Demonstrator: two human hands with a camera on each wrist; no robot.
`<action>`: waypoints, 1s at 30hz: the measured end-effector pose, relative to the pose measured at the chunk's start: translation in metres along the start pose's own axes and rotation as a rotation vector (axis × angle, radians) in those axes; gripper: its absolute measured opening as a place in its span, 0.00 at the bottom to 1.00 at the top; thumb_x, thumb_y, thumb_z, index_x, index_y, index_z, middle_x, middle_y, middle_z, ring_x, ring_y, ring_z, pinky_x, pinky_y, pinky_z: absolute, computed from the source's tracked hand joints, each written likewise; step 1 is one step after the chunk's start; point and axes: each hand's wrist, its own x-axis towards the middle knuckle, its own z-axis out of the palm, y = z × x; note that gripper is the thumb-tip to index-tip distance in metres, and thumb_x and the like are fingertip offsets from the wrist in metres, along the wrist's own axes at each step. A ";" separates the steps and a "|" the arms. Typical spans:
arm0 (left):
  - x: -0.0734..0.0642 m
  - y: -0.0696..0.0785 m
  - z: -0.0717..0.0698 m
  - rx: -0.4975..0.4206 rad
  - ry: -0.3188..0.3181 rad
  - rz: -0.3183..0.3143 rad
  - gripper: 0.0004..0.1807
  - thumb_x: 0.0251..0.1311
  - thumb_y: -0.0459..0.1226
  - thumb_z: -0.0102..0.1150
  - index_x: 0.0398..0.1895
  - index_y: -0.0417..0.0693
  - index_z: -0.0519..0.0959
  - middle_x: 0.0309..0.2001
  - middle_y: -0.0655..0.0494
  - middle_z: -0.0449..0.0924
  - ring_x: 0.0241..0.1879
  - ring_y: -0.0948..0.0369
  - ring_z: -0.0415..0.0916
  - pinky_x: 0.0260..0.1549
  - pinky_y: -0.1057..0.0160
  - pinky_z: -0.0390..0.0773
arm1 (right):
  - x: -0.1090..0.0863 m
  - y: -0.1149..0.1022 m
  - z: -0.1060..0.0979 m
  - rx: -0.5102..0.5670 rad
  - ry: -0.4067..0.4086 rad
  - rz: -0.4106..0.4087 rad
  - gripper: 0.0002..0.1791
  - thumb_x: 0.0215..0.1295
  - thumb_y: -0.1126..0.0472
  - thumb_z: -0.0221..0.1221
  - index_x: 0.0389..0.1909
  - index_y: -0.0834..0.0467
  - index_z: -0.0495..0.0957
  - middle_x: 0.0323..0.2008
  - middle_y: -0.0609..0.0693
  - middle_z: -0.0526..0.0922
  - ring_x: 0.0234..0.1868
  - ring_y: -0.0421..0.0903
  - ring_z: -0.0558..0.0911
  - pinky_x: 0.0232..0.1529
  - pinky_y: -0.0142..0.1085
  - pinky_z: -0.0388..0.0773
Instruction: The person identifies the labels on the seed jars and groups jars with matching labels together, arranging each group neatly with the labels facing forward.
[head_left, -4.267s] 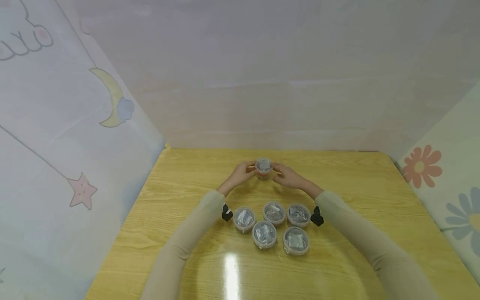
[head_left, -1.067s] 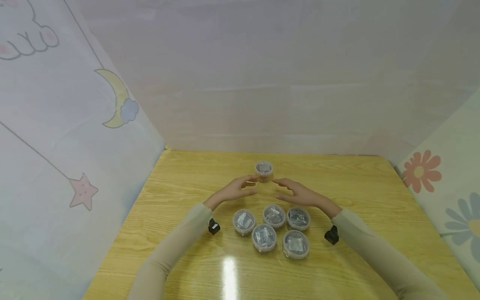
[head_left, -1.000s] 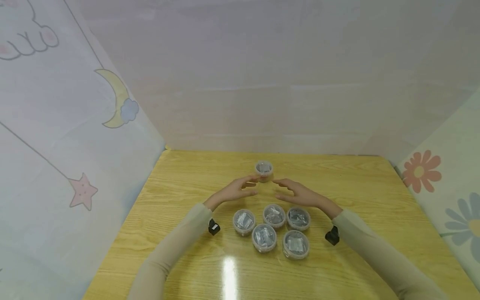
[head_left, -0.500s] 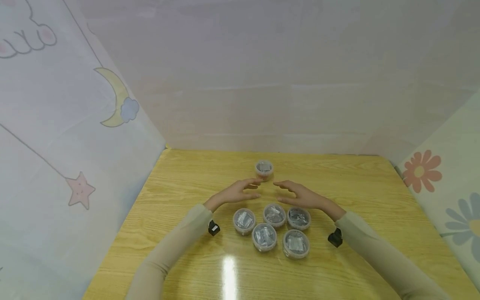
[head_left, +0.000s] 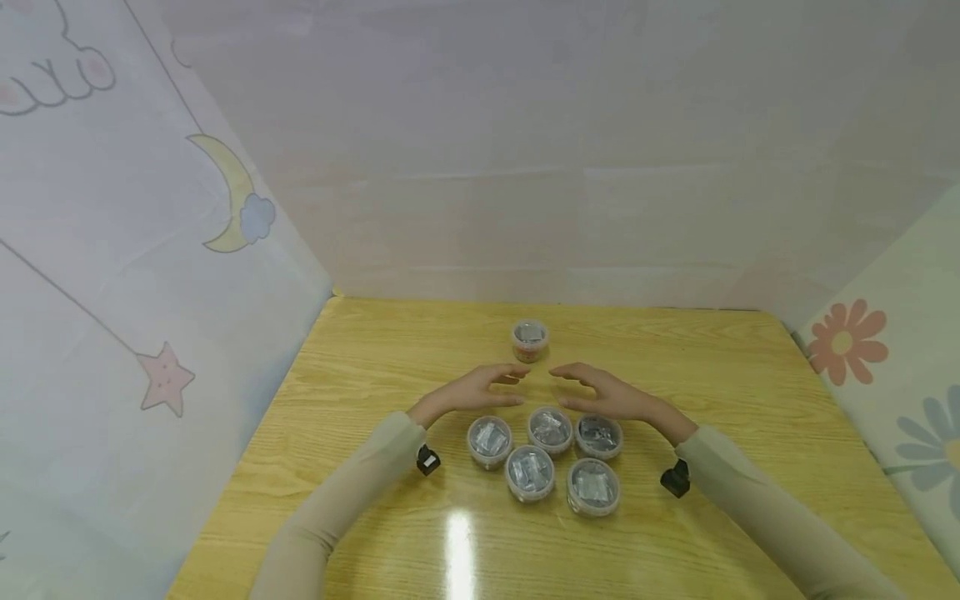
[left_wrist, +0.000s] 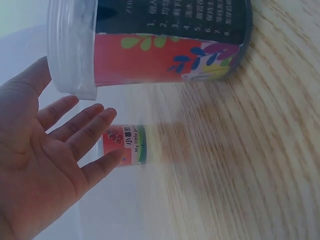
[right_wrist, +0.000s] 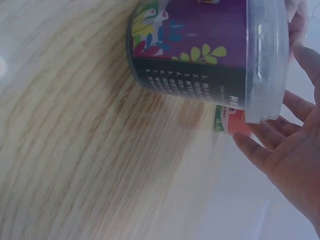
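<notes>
At far ctr., lone tub [head_left: 529,352]: upright on table [head_left: 675,337], red label [left_wrist: 125,151] twd. hands; apart from near grp., presumably for access from both sides.
L hand [head_left: 478,390]: fingers spread, nothing held; just nr. side of lone tub.
R hand [head_left: 606,395]: likewise, facing L; spacing prob. leaves room for a tub betw.
Near grp., five tubs [head_left: 529,497]: upright, clustered, prob. to keep packets [head_left: 592,486] in and stay within reach.
</notes>
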 end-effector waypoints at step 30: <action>-0.001 0.004 0.010 0.102 -0.091 -0.001 0.35 0.59 0.55 0.56 0.66 0.50 0.65 0.64 0.56 0.66 0.62 0.57 0.66 0.61 0.56 0.67 | -0.006 0.001 0.007 -0.036 -0.122 -0.043 0.37 0.60 0.44 0.59 0.67 0.55 0.61 0.65 0.54 0.63 0.65 0.56 0.64 0.57 0.56 0.69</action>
